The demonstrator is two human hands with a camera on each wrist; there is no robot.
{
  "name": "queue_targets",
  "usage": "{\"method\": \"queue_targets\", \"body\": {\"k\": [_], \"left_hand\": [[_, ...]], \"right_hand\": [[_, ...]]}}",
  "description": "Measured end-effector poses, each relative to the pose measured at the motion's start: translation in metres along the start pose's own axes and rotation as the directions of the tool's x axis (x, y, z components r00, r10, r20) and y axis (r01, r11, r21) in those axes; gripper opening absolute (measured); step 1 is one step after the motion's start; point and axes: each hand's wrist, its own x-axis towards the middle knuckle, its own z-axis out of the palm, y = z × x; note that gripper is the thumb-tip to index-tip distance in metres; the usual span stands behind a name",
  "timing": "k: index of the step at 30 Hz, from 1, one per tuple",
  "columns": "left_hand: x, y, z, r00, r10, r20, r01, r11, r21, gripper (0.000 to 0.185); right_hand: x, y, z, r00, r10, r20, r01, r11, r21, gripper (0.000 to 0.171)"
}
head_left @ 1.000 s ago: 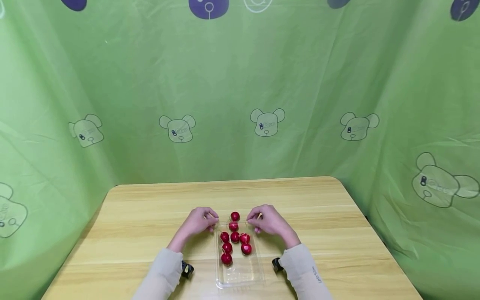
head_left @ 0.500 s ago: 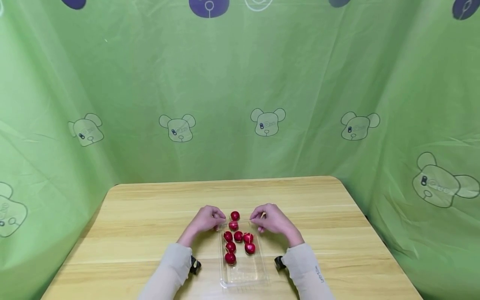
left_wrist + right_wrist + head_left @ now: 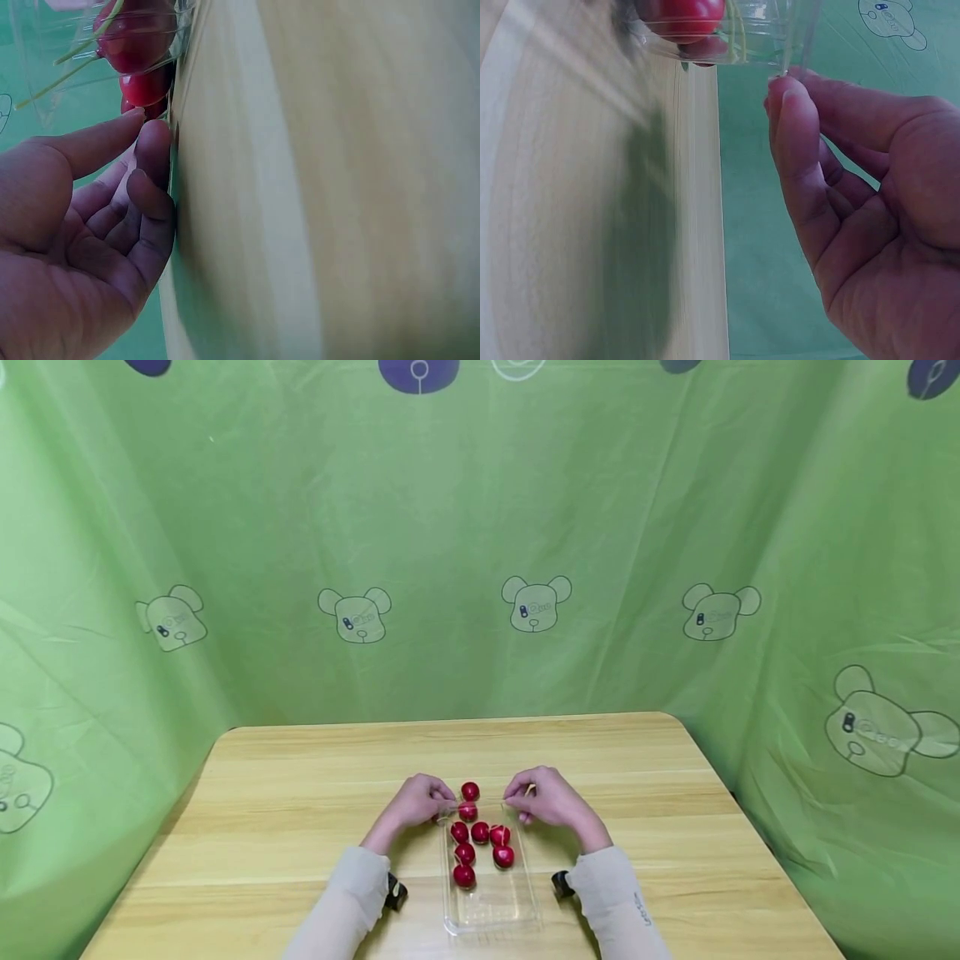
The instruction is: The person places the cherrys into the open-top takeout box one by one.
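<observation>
Head view. A clear plastic tray [image 3: 491,910] lies lengthwise on the wooden bench [image 3: 285,793], near its front edge, between the person's two forearms. Red radishes [image 3: 480,832] sit in the far half of the tray: a loose cluster of about six, with one more radish [image 3: 470,791] at or just past the far rim; cannot tell whether it is inside. The near half of the tray shows bare plastic. Left hand [image 3: 417,802] is at the tray's far left corner, fingers curled onto the rim. Right hand [image 3: 546,797] is at the far right corner, fingers likewise curled at the rim. Both sleeves are pale beige; a small dark device shows at each wrist. Green curtain [image 3: 480,543] with bear prints hangs behind and to both sides of the bench.

Left wrist view. Thumb and fingers [image 3: 154,146] of the left hand meet at the thin tray edge, right at the bench surface: a pinch on the rim. Two radishes [image 3: 139,45] with pale green stems show through the clear wall just beyond the fingertips. Bench grain is blurred.

Right wrist view. Right hand [image 3: 855,195] has thumb and forefinger closed on the clear rim of the tray [image 3: 780,37], the remaining fingers curled behind. One radish [image 3: 686,11] lies inside the tray wall, near the fingertips but not touching them. Bench is blurred here too.
</observation>
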Motion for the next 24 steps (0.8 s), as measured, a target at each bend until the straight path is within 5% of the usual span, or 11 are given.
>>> {"method": "queue_targets", "body": {"k": [15, 24], "left_hand": [[-0.0004, 0.0066, -0.0028, 1.000, -0.019, -0.012, 0.018, 0.998, -0.066, 0.014], [0.0060, 0.0034, 0.0003, 1.000, 0.005, -0.002, -0.005, 1.000, -0.020, 0.009]], "right_hand": [[-0.0004, 0.0015, -0.0010, 1.000, 0.003, -0.003, -0.003, 1.000, -0.002, 0.009], [0.0001, 0.0022, -0.0026, 1.000, 0.004, -0.002, -0.004, 1.000, 0.013, 0.009]]}}
